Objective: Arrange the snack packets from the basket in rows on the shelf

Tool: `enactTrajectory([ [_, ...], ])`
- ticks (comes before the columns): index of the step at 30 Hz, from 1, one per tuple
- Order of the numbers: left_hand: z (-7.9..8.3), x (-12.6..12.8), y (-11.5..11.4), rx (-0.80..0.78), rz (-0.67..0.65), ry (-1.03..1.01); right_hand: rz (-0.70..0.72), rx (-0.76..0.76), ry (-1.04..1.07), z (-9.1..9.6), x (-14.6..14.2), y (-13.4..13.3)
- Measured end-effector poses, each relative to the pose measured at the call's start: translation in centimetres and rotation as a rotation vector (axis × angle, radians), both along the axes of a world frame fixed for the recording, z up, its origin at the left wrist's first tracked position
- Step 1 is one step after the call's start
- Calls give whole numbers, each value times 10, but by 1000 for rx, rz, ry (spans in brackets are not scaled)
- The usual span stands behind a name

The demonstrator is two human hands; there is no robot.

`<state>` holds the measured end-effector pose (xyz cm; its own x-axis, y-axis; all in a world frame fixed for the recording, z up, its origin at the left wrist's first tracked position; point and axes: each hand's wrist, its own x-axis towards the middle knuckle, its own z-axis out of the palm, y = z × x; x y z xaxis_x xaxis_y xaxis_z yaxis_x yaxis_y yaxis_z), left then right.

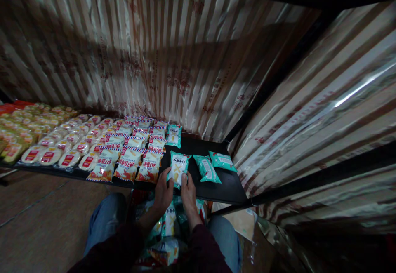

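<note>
Basically a dim nook. L side: brownish floor (40,207) below, striped crinkly sheeting (154,38) w/ reddish print hung behind the black shelf (229,188). Far L of shelf, yellow-green packs (18,137) crowd in, w/ a bit of red behind. Next, rows of round wrapped packs (68,157), whitish w/ red labels, then white-and-orange bags (126,161) in approx. three columns, front ones nr the edge. Just R of these, at the back, a small teal bag (174,135) stands. In front, L hand (163,188) grips lower L side of the teal-and-white bag (178,168); R hand (188,188) grips its R side, so it's btwn both, at the shelf's front. Under them, btwn the knees, more bags (168,223). Further R, two teal bags (206,168) lie on the shelf, nr each other. Far R: black slanting post (278,71), then more striped sheeting w/ a bright glint.
</note>
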<state>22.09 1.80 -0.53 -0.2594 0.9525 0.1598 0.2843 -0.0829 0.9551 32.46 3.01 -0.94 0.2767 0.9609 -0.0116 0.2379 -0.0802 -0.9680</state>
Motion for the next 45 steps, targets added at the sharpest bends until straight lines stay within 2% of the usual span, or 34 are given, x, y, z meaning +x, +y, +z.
enactTrajectory([
  [4,3,6,11,-16,19,40,3,27,-5,0,1,18],
  [11,-5,12,34,17,15,34,1,54,-61,-2,-1,51],
  [18,-4,13,54,-6,4,79,4,48,-113,-5,-3,80],
  [37,-7,23,104,74,56,109,70,117,-143,-15,-9,141],
  [45,-19,25,120,139,84,138,67,118,-193,-15,-9,158],
])
